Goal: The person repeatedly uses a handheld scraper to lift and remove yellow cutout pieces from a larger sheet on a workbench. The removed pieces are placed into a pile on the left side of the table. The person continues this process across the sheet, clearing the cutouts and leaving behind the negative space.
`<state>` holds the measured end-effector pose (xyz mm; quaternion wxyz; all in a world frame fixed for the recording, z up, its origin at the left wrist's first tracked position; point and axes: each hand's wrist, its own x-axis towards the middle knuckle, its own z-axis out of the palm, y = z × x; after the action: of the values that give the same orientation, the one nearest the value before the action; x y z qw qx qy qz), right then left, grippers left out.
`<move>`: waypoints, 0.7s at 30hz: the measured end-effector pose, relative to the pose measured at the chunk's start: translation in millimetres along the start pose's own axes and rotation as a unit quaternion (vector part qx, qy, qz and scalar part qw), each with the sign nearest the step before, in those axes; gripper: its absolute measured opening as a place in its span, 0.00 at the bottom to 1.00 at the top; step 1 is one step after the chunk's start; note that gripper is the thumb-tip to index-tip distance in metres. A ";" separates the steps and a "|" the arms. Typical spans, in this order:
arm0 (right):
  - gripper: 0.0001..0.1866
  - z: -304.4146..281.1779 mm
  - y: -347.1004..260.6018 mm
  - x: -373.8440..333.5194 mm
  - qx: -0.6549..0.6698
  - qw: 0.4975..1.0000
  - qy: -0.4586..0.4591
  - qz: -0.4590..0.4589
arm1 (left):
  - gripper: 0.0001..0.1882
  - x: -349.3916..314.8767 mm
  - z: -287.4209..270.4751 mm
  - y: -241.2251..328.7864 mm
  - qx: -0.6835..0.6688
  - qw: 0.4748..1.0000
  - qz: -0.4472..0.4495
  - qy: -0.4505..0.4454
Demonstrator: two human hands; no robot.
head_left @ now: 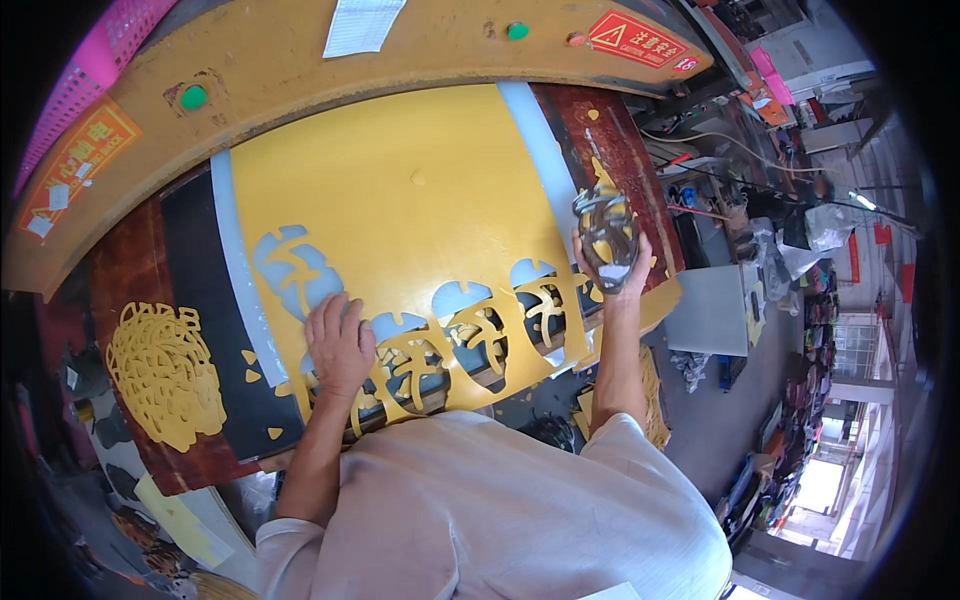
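Note:
A large yellow sheet (400, 160) lies over a pale blue-white cutting board (540, 140). My left hand (342, 345) rests on the sheet near its lower left, fingers stretched out, beside a strap-shaped cut-out hole (297, 268). More such holes run along the sheet's near edge, some with yellow webs and scraps left inside. Above the board's right side, my right hand (622, 268) grips a dark metal cutting die (606, 222) with curved blades. Some yellow shows among its blades, but whether a cut piece sits inside is unclear.
At the left end of the reddish-brown bench lies a pile of yellow cut pieces (165, 375). An orange machine beam (270, 85) with green buttons and warning labels spans the far side. A grey panel (708, 310) stands at the right. A pink basket (95, 75) sits far left.

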<state>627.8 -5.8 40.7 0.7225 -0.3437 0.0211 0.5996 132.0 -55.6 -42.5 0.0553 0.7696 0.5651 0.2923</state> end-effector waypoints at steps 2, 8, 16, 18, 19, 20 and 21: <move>0.39 -15.9 -0.2 -2.3 0.102 0.993 0.024 0.056 | 0.19 1.8 -6.0 -7.7 0.007 1.000 0.003 -0.005; 0.39 -18.3 -45.0 -31.1 0.115 0.988 -0.095 -0.050 | 0.20 -0.1 -3.6 -3.0 -0.001 0.999 -0.014 -0.040; 0.38 -57.2 28.0 -32.0 0.327 0.944 -0.025 0.032 | 0.20 -5.5 -7.3 -5.9 0.015 0.999 -0.006 -0.034; 0.41 -58.7 26.9 -33.2 0.292 0.955 -0.044 -0.027 | 0.20 -6.4 -6.6 -5.6 0.011 0.999 -0.006 -0.035; 0.42 -58.1 24.7 -34.7 0.289 0.952 -0.087 -0.046 | 0.20 -6.6 -5.5 -5.0 0.009 1.000 -0.003 -0.029; 0.45 -57.5 19.5 -40.1 0.326 0.939 -0.111 -0.027 | 0.20 -6.8 -4.3 -3.8 0.012 0.999 -0.008 -0.041; 0.46 -57.6 19.4 -43.0 0.312 0.940 -0.136 -0.037 | 0.20 -6.6 -2.9 -2.7 0.009 1.000 0.002 -0.020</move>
<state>620.7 -71.6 6.7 0.8108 -0.0168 0.0958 0.5771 127.0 -61.4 -43.8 0.0589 0.7770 0.5646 0.2720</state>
